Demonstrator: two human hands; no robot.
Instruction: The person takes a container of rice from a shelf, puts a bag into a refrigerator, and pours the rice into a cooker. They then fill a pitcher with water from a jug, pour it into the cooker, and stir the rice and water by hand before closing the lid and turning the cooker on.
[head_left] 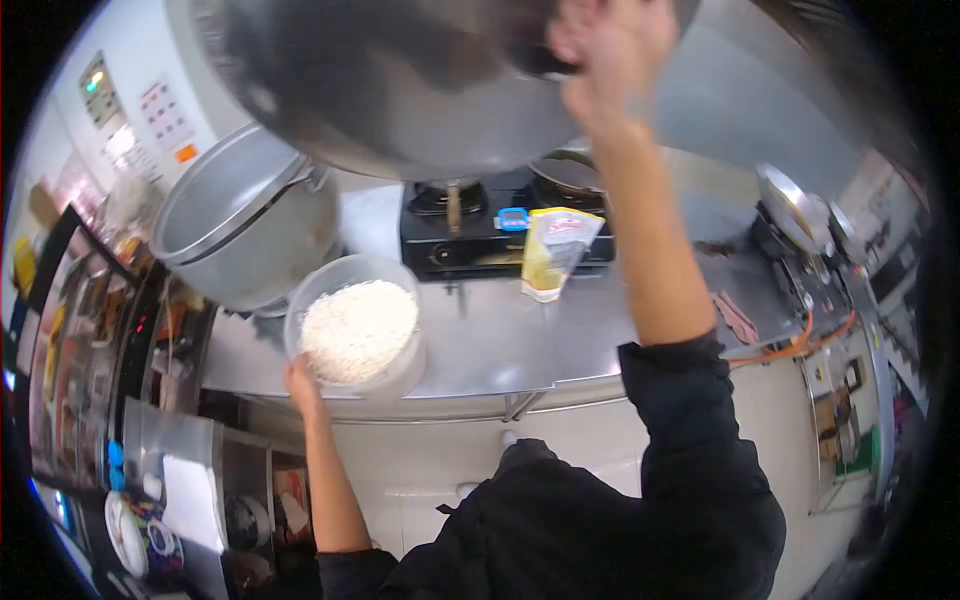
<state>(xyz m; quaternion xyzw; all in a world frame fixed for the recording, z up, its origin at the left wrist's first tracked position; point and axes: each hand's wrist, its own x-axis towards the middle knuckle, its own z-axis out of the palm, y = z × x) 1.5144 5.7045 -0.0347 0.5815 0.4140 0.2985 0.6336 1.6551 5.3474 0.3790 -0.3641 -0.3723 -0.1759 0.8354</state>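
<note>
My left hand (303,382) grips the near left side of a translucent plastic tub (408,370) on the steel counter. White grains that look like rice (358,330) fill much of the tub. Raised high at the top of the view, my right hand (618,50) is closed at the dark handle of a large metal pot lid (370,110); the picture is smeared there. Behind the tub, at the left, a big aluminium pot (265,255) stands uncovered.
A black gas stove (470,255) sits at the back of the steel counter (480,345), with a blue timer (513,219) and a yellow-and-silver pouch (558,252). Pans (795,205), a pink cloth (735,318) and orange hoses (790,345) are at the right. Shelving lines the left.
</note>
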